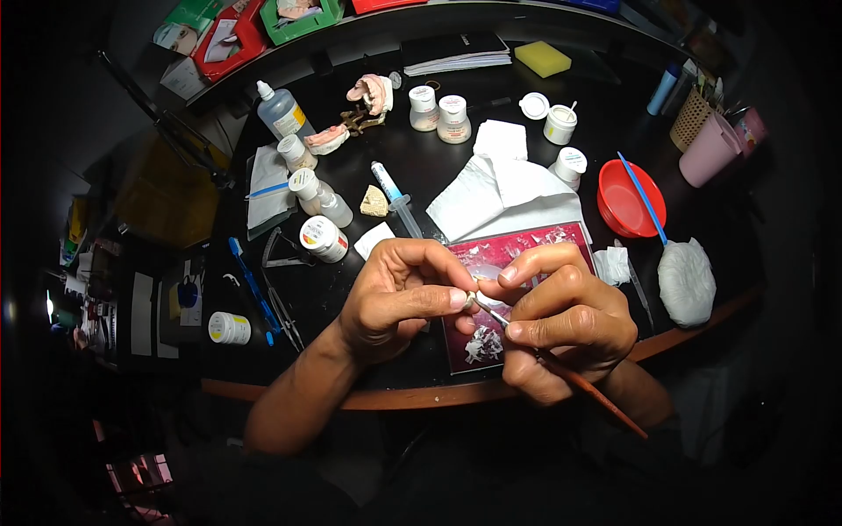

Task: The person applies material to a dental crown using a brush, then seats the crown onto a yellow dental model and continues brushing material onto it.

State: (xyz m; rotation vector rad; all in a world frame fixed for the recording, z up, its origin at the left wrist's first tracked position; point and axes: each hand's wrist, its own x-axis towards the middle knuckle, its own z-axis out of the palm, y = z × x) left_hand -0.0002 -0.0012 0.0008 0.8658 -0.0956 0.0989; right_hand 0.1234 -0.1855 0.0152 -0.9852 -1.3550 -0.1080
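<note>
Near the wooden table edge point(421, 399), left grip point(386, 294) pinches a small piece point(471, 300), right grip point(574, 324) a brush point(589, 391).

Room to pass lies right of the red bowl point(614, 206); white tissue point(517, 219) obstructs its left, a white bundle point(687, 285) its near side.

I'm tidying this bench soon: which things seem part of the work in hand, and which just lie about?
Likely in use:
- small pale piece, pinched in the left hand
- brown-handled tool, in the right hand
- dark red slab, beneath the hands

Probably just lying about:
- yellow sponge
- blue brush
- pink cup
</note>
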